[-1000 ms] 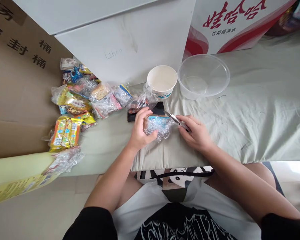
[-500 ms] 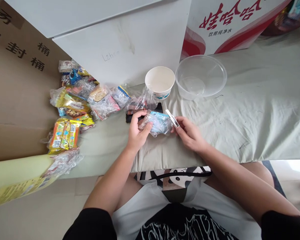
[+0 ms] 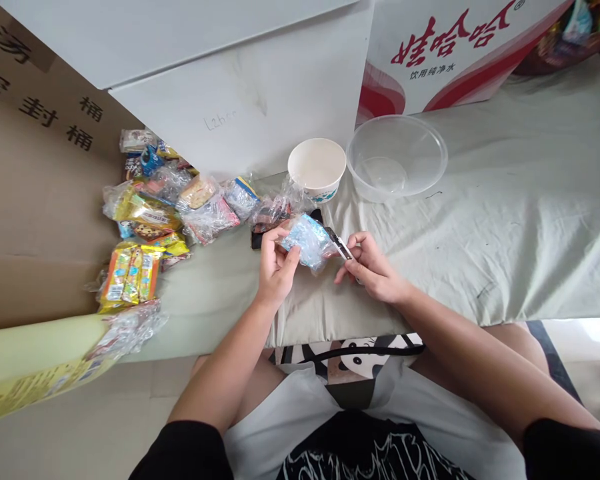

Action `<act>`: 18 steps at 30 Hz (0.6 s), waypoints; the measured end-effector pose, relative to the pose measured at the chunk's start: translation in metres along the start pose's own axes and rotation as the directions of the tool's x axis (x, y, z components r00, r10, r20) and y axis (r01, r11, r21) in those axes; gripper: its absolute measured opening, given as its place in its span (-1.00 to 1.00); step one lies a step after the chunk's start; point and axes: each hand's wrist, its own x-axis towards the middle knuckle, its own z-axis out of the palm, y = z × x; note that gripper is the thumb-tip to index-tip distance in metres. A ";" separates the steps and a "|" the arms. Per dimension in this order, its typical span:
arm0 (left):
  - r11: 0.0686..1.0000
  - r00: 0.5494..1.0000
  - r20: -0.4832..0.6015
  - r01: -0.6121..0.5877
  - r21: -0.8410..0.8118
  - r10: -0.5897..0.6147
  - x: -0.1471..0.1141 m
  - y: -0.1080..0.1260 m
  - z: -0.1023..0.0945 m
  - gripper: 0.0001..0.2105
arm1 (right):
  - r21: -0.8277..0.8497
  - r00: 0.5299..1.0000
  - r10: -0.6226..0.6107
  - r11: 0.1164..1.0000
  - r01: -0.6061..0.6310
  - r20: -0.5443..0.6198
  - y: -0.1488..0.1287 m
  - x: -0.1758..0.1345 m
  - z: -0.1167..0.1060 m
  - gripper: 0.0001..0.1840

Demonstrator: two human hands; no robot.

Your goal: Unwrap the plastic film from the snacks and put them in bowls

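Observation:
My left hand point(image 3: 276, 268) grips a small blue snack packet point(image 3: 307, 241) in clear crinkled wrap, thumb on the near side. In my right hand point(image 3: 373, 268) is a slim silver utility knife point(image 3: 341, 247), pinched between thumb and fingers. Its tip points at the packet's right upper edge; whether it touches the wrap is hard to tell. Beneath the packet, a dark flat slab point(image 3: 257, 240) like a phone is mostly covered. Just behind lies a reddish-brown wrapped packet point(image 3: 271, 212).
A white paper bowl point(image 3: 317, 163) and a clear plastic tub point(image 3: 397, 160) stand behind my hands. Several wrapped snacks point(image 3: 150, 210) are heaped at left beside a brown carton point(image 3: 40, 220). White boxes point(image 3: 280, 93) line the back of the cloth-covered surface point(image 3: 505, 233).
The blue packet has tilted and turned in my left hand. The knife has dropped slightly and turned, showing a darker side, and my right fingers have spread a little.

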 end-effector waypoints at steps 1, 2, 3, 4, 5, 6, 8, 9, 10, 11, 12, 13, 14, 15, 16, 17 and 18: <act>1.000 1.000 0.002 0.004 0.008 -0.004 0.000 0.001 0.000 -0.65 | 0.005 1.000 -0.003 1.000 0.003 -0.001 0.001 0.000 0.000 -0.63; 1.000 1.000 0.005 0.005 0.010 -0.005 -0.001 0.001 0.000 -0.65 | 0.008 1.000 -0.005 1.000 0.005 -0.002 0.001 0.000 0.000 -0.63; 1.000 1.000 0.012 -0.001 0.007 0.001 -0.001 0.001 0.000 -0.63 | 0.010 1.000 -0.005 1.000 0.005 -0.003 0.001 0.000 0.000 -0.63; 1.000 1.000 0.026 -0.016 0.001 0.015 -0.002 0.000 0.000 -0.61 | 0.012 1.000 -0.004 1.000 0.004 -0.005 0.002 0.000 0.000 -0.63; 0.999 0.998 0.051 -0.035 -0.009 0.036 -0.002 -0.001 0.000 -0.58 | 0.015 1.000 -0.002 1.000 0.002 -0.009 0.002 0.000 0.000 -0.62; 0.998 0.994 0.092 -0.054 -0.021 0.056 -0.003 -0.002 0.000 -0.53 | 0.019 1.000 0.003 1.000 -0.002 -0.012 0.002 0.000 -0.001 -0.61; 0.997 0.979 0.189 -0.068 -0.039 0.075 -0.004 -0.004 -0.001 -0.41 | 0.031 1.000 0.010 0.999 -0.010 -0.022 0.003 0.000 -0.001 -0.58; 0.997 0.972 0.223 -0.062 -0.038 0.069 -0.004 -0.004 -0.001 -0.37 | 0.037 1.000 0.012 0.999 -0.011 -0.027 0.003 0.000 -0.001 -0.58; 0.998 0.971 0.234 -0.052 -0.027 0.057 -0.003 -0.004 -0.002 -0.37 | 0.039 1.000 0.013 0.999 -0.012 -0.029 0.003 0.000 -0.001 -0.57; 0.999 0.974 0.220 -0.043 -0.009 0.044 -0.002 -0.004 -0.003 -0.40 | 0.036 0.999 0.013 0.999 -0.012 -0.029 0.004 0.000 -0.001 -0.58; 0.999 0.982 0.188 -0.035 0.010 0.033 -0.001 -0.004 -0.004 -0.46 | 0.028 1.000 0.014 1.000 -0.013 -0.026 0.004 -0.001 -0.001 -0.58; 0.999 0.989 0.145 -0.026 0.026 0.022 0.000 -0.004 -0.005 -0.53 | 0.017 1.000 0.015 1.000 -0.015 -0.018 0.005 -0.001 -0.001 -0.59; 0.999 0.995 0.103 -0.016 0.035 0.012 0.002 -0.004 -0.005 -0.59 | 0.006 1.000 0.018 1.000 -0.018 -0.009 0.005 -0.001 -0.001 -0.60; 0.999 0.998 0.068 -0.005 0.034 0.003 0.002 -0.005 -0.005 -0.62 | -0.002 1.000 0.021 1.000 -0.021 -0.002 0.005 -0.001 0.000 -0.61; 1.000 0.999 0.043 0.004 0.020 -0.005 0.003 -0.006 -0.005 -0.62 | -0.005 1.000 0.023 1.000 -0.023 0.005 0.005 -0.002 0.000 -0.62; 1.000 1.000 0.029 0.008 -0.001 -0.008 0.002 -0.007 -0.005 -0.61 | -0.005 1.000 0.026 1.000 -0.026 0.010 0.005 -0.002 0.000 -0.62; 1.000 1.000 0.027 0.003 -0.014 -0.002 0.002 -0.009 -0.004 -0.58 | -0.004 0.999 0.029 1.000 -0.029 0.014 0.004 -0.002 0.000 -0.63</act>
